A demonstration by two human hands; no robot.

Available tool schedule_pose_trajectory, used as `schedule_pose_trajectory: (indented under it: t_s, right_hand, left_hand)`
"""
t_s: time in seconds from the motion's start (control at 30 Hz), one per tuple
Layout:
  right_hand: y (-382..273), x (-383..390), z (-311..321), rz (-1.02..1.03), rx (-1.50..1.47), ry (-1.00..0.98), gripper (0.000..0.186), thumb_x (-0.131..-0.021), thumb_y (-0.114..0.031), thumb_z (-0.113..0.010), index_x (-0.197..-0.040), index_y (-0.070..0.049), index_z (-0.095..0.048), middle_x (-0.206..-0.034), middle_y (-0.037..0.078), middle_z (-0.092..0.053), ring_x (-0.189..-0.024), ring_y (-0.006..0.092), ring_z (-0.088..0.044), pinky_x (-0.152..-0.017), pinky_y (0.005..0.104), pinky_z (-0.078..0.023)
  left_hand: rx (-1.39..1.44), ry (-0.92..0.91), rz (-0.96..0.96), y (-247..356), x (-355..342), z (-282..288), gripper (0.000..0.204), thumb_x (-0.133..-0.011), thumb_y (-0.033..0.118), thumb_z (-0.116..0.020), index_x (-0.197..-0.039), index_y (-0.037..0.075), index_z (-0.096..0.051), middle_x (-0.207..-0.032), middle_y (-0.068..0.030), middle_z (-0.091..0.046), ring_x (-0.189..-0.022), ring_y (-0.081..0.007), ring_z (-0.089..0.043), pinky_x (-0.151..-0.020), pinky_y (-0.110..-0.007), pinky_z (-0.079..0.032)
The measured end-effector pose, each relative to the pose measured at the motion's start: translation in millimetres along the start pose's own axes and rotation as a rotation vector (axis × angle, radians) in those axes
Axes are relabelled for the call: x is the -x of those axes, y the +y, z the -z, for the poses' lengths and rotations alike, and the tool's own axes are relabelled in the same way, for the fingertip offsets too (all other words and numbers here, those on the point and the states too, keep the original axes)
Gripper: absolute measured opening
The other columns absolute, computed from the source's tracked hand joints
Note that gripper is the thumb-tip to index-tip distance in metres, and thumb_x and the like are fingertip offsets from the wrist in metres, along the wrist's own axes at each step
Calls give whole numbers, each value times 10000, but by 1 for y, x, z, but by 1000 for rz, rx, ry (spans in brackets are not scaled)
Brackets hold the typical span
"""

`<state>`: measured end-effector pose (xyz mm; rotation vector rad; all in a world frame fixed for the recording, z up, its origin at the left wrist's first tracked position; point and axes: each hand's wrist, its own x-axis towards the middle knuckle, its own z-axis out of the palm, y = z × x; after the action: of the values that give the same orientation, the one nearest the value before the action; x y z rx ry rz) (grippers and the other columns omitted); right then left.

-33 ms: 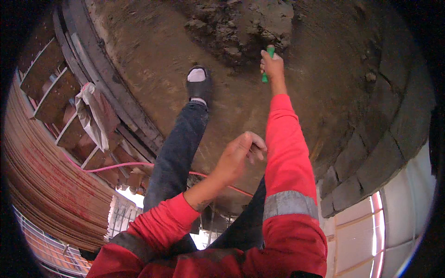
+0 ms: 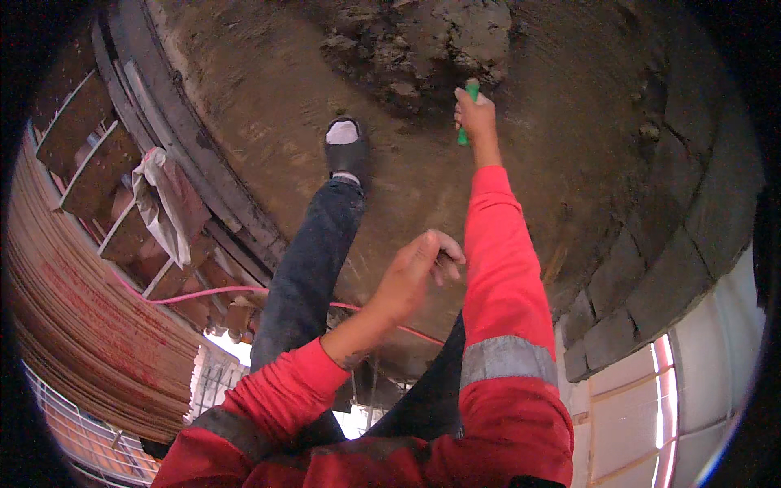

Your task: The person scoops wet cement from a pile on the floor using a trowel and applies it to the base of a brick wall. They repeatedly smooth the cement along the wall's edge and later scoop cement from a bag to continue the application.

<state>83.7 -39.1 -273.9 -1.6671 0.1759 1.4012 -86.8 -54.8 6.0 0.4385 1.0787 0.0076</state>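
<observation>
My right hand (image 2: 477,115) grips a green tool handle (image 2: 472,88) just below a rough, dark mound of wet mortar or mud (image 2: 415,45); the tool's working end cannot be made out. Around the mound lies a smeared, brownish, wet-looking surface (image 2: 569,146). My left hand (image 2: 419,268) hangs beside my right forearm, fingers loosely bent and apart, holding nothing.
My foot in a dark sandal (image 2: 346,146) rests on the surface. At the left are curved dark rails (image 2: 191,130), a pale sack (image 2: 163,203), a pink hose (image 2: 211,293) and stacked brown boards (image 2: 81,317). Grey slabs (image 2: 667,268) and pale panels (image 2: 691,366) line the right.
My right hand and the green handle have shifted very slightly to the left. Otherwise the view is nearly the same.
</observation>
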Motion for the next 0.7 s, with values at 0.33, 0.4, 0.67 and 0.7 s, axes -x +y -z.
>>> schedule_pose_trajectory:
  t_s: [0.33,0.4,0.67,0.7]
  right_hand:
    - [-50,99,65,68,208,46,273,-821,-297,-659,-698,-79,-551,-598,16,-531,-463,114,-487,-426,292,-404]
    - [-54,128,103,20,421,140,325,-783,-348,-697,-724,-49,-584,-619,66,-586,-528,179,-543,-508,367,-457]
    - [-26,363,283,135,596,198,353,-827,-362,-593,-745,-21,-556,-607,86,-553,-533,203,-542,-536,370,-422]
    - [-34,385,292,63,566,168,362,-828,-377,-587,-788,-18,-565,-648,119,-576,-587,248,-564,-575,389,-433]
  left_hand:
    - [-376,17,-19,-27,-7,-15,426,-979,407,-358,-930,50,-584,-908,-61,-611,-755,-143,-589,-654,-274,-444]
    - [-511,-33,-123,-43,-8,-24,362,-966,373,-415,-916,55,-581,-882,-40,-590,-757,-129,-582,-673,-266,-446]
    - [-947,-21,-13,-131,67,-2,320,-920,355,-554,-765,75,-552,-665,28,-486,-621,-86,-473,-565,-268,-401]
    - [-1034,11,3,-130,74,20,341,-911,367,-566,-763,61,-553,-660,14,-496,-614,-96,-482,-558,-279,-401]
